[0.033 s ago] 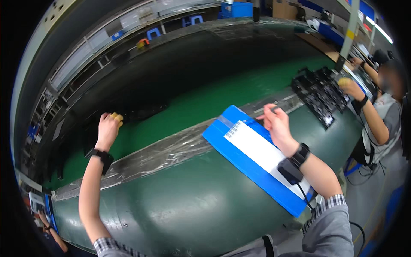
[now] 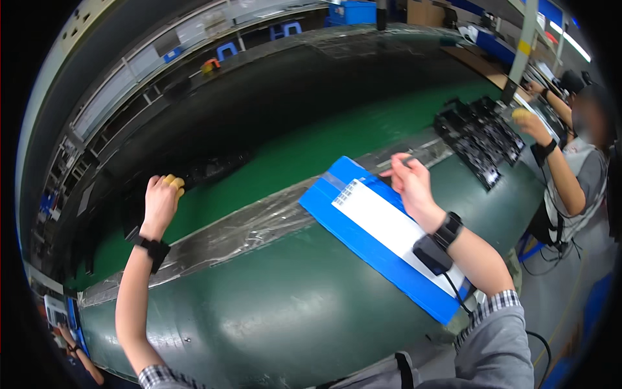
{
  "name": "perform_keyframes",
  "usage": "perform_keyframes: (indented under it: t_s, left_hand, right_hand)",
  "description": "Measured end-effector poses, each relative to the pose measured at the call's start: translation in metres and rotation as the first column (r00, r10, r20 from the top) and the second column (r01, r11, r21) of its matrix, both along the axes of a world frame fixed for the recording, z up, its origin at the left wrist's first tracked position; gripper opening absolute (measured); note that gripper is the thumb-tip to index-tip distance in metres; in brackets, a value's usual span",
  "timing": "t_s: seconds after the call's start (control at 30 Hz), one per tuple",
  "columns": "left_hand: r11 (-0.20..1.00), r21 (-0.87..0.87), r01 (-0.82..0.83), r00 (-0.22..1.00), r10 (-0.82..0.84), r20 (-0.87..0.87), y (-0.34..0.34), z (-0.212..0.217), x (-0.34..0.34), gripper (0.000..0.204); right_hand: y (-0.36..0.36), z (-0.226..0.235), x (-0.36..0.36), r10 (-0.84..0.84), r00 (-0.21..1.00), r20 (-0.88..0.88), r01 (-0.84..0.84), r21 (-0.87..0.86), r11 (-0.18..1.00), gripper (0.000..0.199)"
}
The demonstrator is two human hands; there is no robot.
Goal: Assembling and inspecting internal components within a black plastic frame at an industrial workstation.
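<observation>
My left hand point(image 2: 161, 204) is over the dark far belt, with yellow covers on some fingertips. Its fingers curl downward, and what they may hold is hidden. A black part point(image 2: 217, 167) lies on the belt just beyond it. My right hand point(image 2: 414, 188) hovers by the far right edge of a blue board point(image 2: 324, 201) with a white sheet point(image 2: 382, 223) on it. Its fingers are bent in, with a small dark bit showing at them that I cannot make out. Each wrist wears a black strap with a small box.
Several black moulded parts point(image 2: 479, 139) lie together at the right. Beyond them a co-worker's hand point(image 2: 532, 125) with a yellow fingertip cover is raised. A post point(image 2: 523, 48) stands at the back right. Clear film strip point(image 2: 259, 236) runs along the green worktop point(image 2: 259, 311).
The whole view has shifted slightly, so things sit a little further left. Both hands keep nearly the same pose and place.
</observation>
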State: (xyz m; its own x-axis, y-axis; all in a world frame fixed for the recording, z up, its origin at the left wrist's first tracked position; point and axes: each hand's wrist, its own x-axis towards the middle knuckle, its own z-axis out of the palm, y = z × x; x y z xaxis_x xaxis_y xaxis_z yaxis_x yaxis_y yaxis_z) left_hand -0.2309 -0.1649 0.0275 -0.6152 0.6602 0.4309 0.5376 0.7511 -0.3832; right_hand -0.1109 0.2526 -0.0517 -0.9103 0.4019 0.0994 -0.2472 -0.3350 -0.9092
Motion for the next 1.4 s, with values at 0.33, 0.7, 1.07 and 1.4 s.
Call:
perform_keyframes:
  t_s: [0.33,0.7,1.07,1.4]
  left_hand:
    - [0.954,0.253,0.16,0.836,-0.268,0.48,0.135,0.0,0.214,0.015]
    - [0.869,0.479,0.122,0.739,-0.401,0.541,0.154,-0.005,0.215,0.042]
    - [0.917,0.397,-0.031,0.699,-0.263,0.664,0.158,-0.022,0.21,0.054]
    - [0.925,0.377,-0.042,0.683,-0.249,0.687,0.156,-0.028,0.207,0.054]
  right_hand:
    - [-0.005,0.038,0.021,-0.195,0.975,-0.111,0.197,0.009,0.98,0.011]
    - [-0.065,0.038,0.097,0.131,0.991,0.01,-0.131,0.187,0.974,0.006]
    - [-0.068,0.015,0.101,0.188,0.975,0.119,-0.206,0.16,0.965,0.008]
    - [-0.072,0.015,0.103,0.224,0.961,0.16,-0.253,0.192,0.948,0.007]
